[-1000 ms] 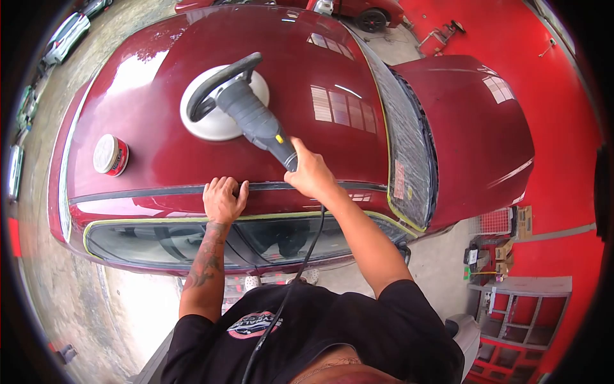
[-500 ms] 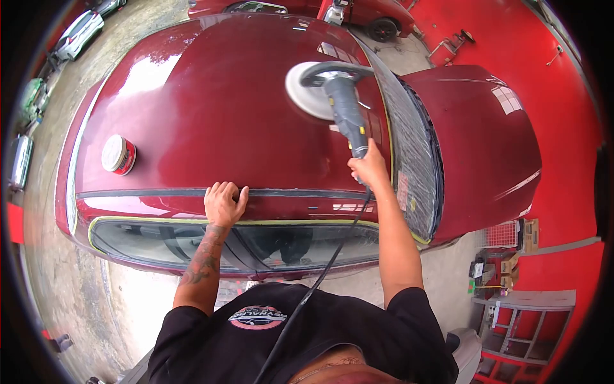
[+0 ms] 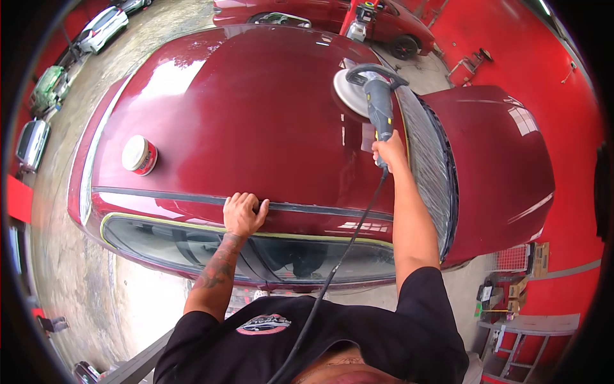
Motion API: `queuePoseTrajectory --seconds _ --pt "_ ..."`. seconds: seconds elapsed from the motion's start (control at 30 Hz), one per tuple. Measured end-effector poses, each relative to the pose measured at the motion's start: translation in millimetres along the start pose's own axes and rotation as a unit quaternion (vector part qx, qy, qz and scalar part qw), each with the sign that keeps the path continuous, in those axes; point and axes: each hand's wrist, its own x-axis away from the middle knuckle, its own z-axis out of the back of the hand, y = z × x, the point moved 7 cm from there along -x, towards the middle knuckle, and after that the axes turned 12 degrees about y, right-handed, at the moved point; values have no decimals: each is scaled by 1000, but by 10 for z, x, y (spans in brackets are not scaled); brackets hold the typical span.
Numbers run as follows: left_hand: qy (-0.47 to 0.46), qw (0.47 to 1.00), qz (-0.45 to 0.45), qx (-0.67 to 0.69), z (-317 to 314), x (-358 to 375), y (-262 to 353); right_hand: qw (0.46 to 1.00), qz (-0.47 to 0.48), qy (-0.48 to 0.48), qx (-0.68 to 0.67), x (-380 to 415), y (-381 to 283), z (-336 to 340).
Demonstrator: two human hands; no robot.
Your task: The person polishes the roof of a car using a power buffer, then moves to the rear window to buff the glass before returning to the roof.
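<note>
My right hand [image 3: 391,152] is wrapped around the rear handle of a grey car polisher [image 3: 379,105]. Its white round pad [image 3: 349,92] lies against the glossy dark red car roof [image 3: 256,121], near the windshield edge. A black curved guard handle arches over the head of the tool. From the grip, a black power cord [image 3: 332,272] trails down across my shirt. My left hand [image 3: 244,214] rests on the near roof edge, fingers laid over the black trim strip [image 3: 160,196] and thumb apart. To its left, a white-lidded red tub [image 3: 139,155] stands on the roof.
Yellow-green masking tape [image 3: 192,224] borders the side windows. Clear plastic film [image 3: 427,153] covers the windshield, with the red hood [image 3: 492,173] beyond. Another red car [image 3: 409,32] is parked at the far side. Boxes [image 3: 517,294] and a metal rack [image 3: 524,339] stand at right.
The polisher and my right hand have shifted right on the roof, toward the windshield. My left hand stays on the roof edge. The whole view has shifted slightly.
</note>
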Motion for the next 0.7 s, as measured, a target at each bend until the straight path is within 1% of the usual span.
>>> queuePoseTrajectory --seconds 0.1,0.17,0.2,0.23,0.27,0.3,0.37,0.47,0.5,0.57,0.7 --pt "3 1000 1 4 15 -8 4 999 33 -34 -1 -18 -424 -470" --pt "14 1000 -3 13 32 -26 17 997 62 -38 6 33 -714 -794" --pt "20 1000 -3 18 29 -22 11 995 64 -73 3 20 -769 -1022" --pt "9 1000 2 11 22 2 3 994 76 -69 29 104 -930 -1149" --pt "1 1000 5 5 15 7 -7 988 102 -73 86 269 -1165 -1204" --pt "-7 1000 8 -1 -2 -1 -19 988 107 -91 67 280 -1198 -1436" --pt "-7 1000 11 2 1 20 -24 981 116 -131 84 547 -1461 -1603" --pt "-5 1000 5 0 -3 -2 -10 968 181 -134 114 696 -1518 -1951" --pt "-5 1000 4 1 -8 12 -17 963 202 -132 117 745 -1522 -1996" --pt "-5 1000 -1 1 -35 19 -31 963 140 -188 135 919 -1548 -1879" --pt "2 1000 -6 2 -37 28 -36 955 135 -219 147 935 -1356 -1687"
